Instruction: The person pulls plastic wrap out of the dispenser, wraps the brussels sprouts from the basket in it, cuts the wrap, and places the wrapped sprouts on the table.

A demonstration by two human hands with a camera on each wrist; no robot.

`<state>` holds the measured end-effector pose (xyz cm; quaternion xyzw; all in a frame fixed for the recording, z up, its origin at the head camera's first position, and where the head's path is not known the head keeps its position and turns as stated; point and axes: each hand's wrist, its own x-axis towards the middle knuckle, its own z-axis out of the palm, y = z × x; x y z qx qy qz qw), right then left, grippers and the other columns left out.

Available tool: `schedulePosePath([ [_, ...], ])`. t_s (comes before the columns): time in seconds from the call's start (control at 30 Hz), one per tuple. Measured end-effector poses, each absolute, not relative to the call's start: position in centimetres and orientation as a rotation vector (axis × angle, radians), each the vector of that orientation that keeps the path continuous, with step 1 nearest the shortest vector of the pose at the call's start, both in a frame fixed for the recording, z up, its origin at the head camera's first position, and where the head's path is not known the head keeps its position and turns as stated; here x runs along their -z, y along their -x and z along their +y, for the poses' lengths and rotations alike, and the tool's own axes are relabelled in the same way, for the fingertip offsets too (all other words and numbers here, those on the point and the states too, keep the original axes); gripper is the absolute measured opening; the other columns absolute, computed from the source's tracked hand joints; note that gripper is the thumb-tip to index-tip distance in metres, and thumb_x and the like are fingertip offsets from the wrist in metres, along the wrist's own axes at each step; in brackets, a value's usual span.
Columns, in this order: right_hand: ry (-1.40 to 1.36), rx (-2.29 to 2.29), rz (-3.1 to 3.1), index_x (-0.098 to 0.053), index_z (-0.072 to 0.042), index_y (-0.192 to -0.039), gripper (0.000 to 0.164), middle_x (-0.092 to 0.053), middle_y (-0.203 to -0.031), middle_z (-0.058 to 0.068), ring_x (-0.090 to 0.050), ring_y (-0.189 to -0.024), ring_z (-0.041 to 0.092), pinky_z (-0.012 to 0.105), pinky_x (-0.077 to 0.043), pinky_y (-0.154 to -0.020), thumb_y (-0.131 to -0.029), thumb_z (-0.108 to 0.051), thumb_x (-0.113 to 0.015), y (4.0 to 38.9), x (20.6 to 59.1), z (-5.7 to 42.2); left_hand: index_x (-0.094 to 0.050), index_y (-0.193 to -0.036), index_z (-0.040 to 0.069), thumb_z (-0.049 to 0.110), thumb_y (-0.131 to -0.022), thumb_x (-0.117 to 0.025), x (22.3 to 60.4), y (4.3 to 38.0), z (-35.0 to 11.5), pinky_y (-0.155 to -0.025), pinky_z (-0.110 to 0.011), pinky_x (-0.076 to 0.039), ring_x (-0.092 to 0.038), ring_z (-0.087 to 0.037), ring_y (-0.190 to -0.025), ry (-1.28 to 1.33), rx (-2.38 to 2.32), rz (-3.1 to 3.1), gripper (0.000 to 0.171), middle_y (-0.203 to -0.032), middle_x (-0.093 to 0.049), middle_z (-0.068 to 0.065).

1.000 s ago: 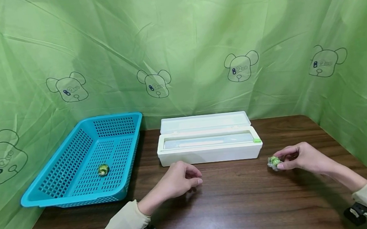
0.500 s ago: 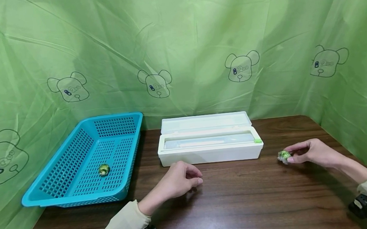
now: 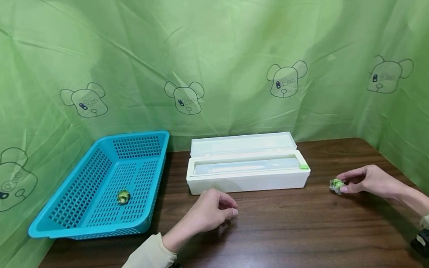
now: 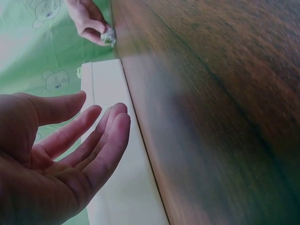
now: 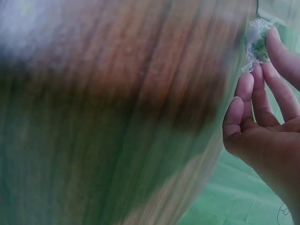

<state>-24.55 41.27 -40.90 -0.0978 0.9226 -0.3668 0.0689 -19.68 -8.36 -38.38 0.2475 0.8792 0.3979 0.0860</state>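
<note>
On the right side of the table my right hand (image 3: pixel 373 181) pinches a small Brussels sprout (image 3: pixel 336 186) between thumb and fingertips. Crinkled clear plastic film (image 5: pixel 253 35) covers the sprout in the right wrist view. My left hand (image 3: pixel 211 211) holds nothing; its fingers are loosely bent in front of a long white cling film box (image 3: pixel 247 183). That box stands with its lid (image 3: pixel 242 143) raised at the back, and a green piece (image 3: pixel 304 167) sits at its right end. A second sprout (image 3: pixel 123 197) lies in the blue basket (image 3: pixel 35 228).
The blue basket occupies the left of the dark wooden table (image 3: pixel 285 238), with perforated sides and floor. A green curtain (image 3: pixel 229 43) printed with animal heads encloses the back and both sides.
My right hand has shifted to the right with the wrapped sprout, away from the box, mostly in the first half second. My left hand stays where it was.
</note>
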Motion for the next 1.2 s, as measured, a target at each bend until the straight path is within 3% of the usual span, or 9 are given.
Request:
schedulePosePath([
  [0.63,0.303,1.153,2.730,-0.068,0.009,-0.131,0.054,-0.070,-0.094,0.004,-0.056,-0.079,0.008,0.026,-0.046,-0.067,-0.088,-0.017,-0.087,24.6,40.8,41.4,-0.081,-0.098,0.007,0.010,-0.095,-0.079,38.5,19.6,-8.6,-0.073,-0.029,-0.054,-0.065,-0.006,-0.068,-0.725,-1.178,2.643,0.005,-0.076,-0.071,0.008],
  [0.83,0.298,1.164,2.751,-0.067,0.010,-0.132,0.056,-0.069,-0.095,0.004,-0.055,-0.078,0.008,0.026,-0.046,-0.065,-0.087,-0.017,-0.088,24.5,40.6,41.4,-0.081,-0.099,0.007,0.011,-0.095,-0.078,38.5,19.8,-8.9,-0.074,-0.031,-0.054,-0.066,-0.011,-0.071,-0.717,-1.183,2.649,0.006,-0.080,-0.072,0.008],
  [0.97,0.289,1.123,2.849,-0.068,0.007,-0.132,0.055,-0.072,-0.105,0.010,-0.056,-0.079,0.008,0.026,-0.048,-0.066,-0.088,-0.020,-0.088,24.2,39.7,40.9,-0.081,-0.100,0.008,0.011,-0.096,-0.078,38.6,20.1,-9.3,-0.078,-0.032,-0.055,-0.066,-0.010,-0.070,-0.723,-1.226,2.704,0.007,-0.086,-0.073,0.009],
  [1.07,0.300,1.070,2.953,-0.071,0.003,-0.131,0.052,-0.072,-0.113,0.014,-0.058,-0.083,0.007,0.025,-0.050,-0.068,-0.090,-0.025,-0.087,24.0,38.7,39.8,-0.081,-0.100,0.007,0.009,-0.095,-0.078,38.6,20.3,-9.5,-0.074,-0.030,-0.055,-0.065,-0.008,-0.070,-0.730,-1.345,2.788,0.007,-0.088,-0.074,0.008],
  [1.2,0.356,1.055,3.021,-0.074,-0.002,-0.127,0.047,-0.072,-0.110,0.014,-0.061,-0.084,0.010,0.026,-0.050,-0.067,-0.090,-0.028,-0.086,24.0,37.4,37.6,-0.081,-0.101,0.006,0.005,-0.091,-0.079,38.4,21.1,-9.9,-0.065,-0.029,-0.054,-0.062,-0.010,-0.070,-0.691,-1.546,2.972,0.010,-0.083,-0.070,0.005],
])
